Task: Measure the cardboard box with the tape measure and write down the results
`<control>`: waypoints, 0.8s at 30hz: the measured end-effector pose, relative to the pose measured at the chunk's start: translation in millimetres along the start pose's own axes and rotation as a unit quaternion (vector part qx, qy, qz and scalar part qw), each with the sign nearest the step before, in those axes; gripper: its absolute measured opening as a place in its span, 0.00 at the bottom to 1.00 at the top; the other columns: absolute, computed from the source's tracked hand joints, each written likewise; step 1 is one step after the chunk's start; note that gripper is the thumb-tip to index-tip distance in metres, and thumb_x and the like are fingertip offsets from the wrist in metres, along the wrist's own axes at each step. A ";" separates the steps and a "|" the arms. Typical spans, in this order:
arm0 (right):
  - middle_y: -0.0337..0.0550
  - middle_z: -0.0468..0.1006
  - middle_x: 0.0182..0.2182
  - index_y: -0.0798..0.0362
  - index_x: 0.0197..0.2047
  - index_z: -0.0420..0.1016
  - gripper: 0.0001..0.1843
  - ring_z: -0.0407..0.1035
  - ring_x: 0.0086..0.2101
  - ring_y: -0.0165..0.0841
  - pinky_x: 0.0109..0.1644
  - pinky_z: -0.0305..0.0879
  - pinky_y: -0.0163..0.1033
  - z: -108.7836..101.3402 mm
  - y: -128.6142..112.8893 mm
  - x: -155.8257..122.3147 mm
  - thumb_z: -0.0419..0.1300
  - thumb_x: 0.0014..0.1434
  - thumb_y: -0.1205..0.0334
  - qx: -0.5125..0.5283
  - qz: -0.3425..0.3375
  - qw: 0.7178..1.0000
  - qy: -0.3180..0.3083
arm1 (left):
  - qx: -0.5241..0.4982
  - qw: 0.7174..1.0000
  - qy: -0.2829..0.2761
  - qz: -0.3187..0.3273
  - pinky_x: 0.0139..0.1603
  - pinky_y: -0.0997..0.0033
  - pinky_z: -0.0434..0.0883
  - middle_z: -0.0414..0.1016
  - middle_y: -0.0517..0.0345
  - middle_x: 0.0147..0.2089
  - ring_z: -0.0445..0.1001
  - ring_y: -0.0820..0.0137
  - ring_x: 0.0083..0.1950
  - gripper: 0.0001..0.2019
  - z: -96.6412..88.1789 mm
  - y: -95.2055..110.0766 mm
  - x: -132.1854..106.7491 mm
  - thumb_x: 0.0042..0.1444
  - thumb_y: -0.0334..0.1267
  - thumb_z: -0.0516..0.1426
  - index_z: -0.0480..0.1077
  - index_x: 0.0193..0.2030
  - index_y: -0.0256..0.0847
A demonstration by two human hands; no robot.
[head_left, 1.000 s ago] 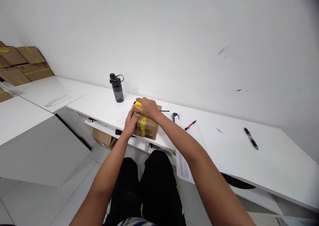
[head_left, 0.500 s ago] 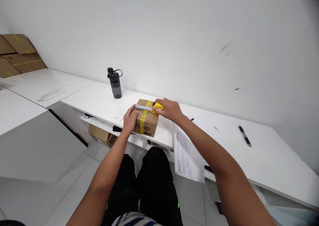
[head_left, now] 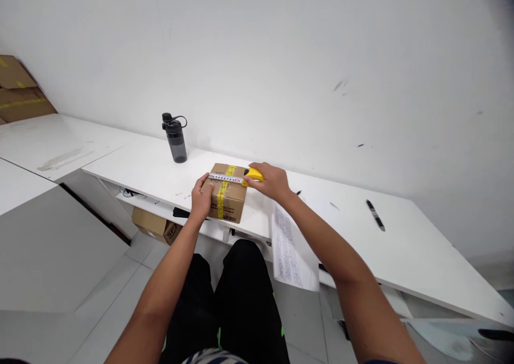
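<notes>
A small cardboard box (head_left: pixel 228 206) with a yellow tape band sits at the front edge of the white desk (head_left: pixel 401 246). My left hand (head_left: pixel 201 192) is closed on the box's left top edge and pins the end of a measuring tape blade (head_left: pixel 225 179) there. My right hand (head_left: pixel 271 181) grips the yellow tape measure case (head_left: pixel 254 174) at the box's right side. The blade lies stretched across the box top between the two hands.
A dark water bottle (head_left: pixel 175 138) stands behind the box to the left. A printed sheet (head_left: pixel 291 241) hangs over the desk edge to the right, and a black marker (head_left: pixel 375 215) lies farther right. Another box (head_left: pixel 155 225) sits under the desk; stacked cartons (head_left: pixel 18 91) are far left.
My right hand pulled the yellow case from the box's left side to its right, drawing the blade across the top. My left hand stayed at the left edge. The view shifted right.
</notes>
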State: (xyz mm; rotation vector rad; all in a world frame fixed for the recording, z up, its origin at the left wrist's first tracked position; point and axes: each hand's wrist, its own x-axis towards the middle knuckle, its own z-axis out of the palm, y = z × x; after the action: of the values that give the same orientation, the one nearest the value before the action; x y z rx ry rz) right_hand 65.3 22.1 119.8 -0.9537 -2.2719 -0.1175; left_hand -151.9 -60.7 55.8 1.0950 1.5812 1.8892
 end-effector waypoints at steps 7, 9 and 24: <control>0.50 0.79 0.46 0.51 0.57 0.72 0.26 0.73 0.43 0.42 0.42 0.62 0.39 34.1 -68.0 45.8 0.53 0.65 0.43 0.035 -0.039 0.998 -0.047 | -0.008 1.000 -0.011 -0.010 0.61 0.58 0.68 0.72 0.49 0.60 0.71 0.59 0.59 0.23 -2.6 0.2 -1.3 0.56 0.39 0.55 0.69 0.59 0.40; 0.50 0.78 0.48 0.51 0.58 0.70 0.27 0.73 0.45 0.43 0.44 0.63 0.40 43.1 -81.3 55.6 0.53 0.65 0.43 0.056 -0.020 0.997 -0.057 | -0.017 1.000 -0.019 -0.011 0.59 0.59 0.69 0.72 0.49 0.59 0.72 0.59 0.58 0.23 -3.7 0.7 -1.7 0.56 0.39 0.55 0.67 0.60 0.40; 0.47 0.79 0.46 0.46 0.58 0.68 0.35 0.73 0.47 0.42 0.53 0.64 0.46 62.5 -69.5 62.4 0.51 0.58 0.31 0.282 0.247 0.927 0.011 | -0.012 0.999 -0.010 -0.037 0.66 0.57 0.62 0.68 0.47 0.65 0.68 0.59 0.64 0.27 -0.2 8.5 -13.3 0.58 0.39 0.56 0.64 0.65 0.39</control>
State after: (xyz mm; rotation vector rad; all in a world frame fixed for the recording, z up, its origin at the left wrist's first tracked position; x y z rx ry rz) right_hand -46.8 29.1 120.5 -1.1457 -1.8071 0.7009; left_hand -142.9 -72.9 60.1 1.0294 1.5615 1.8386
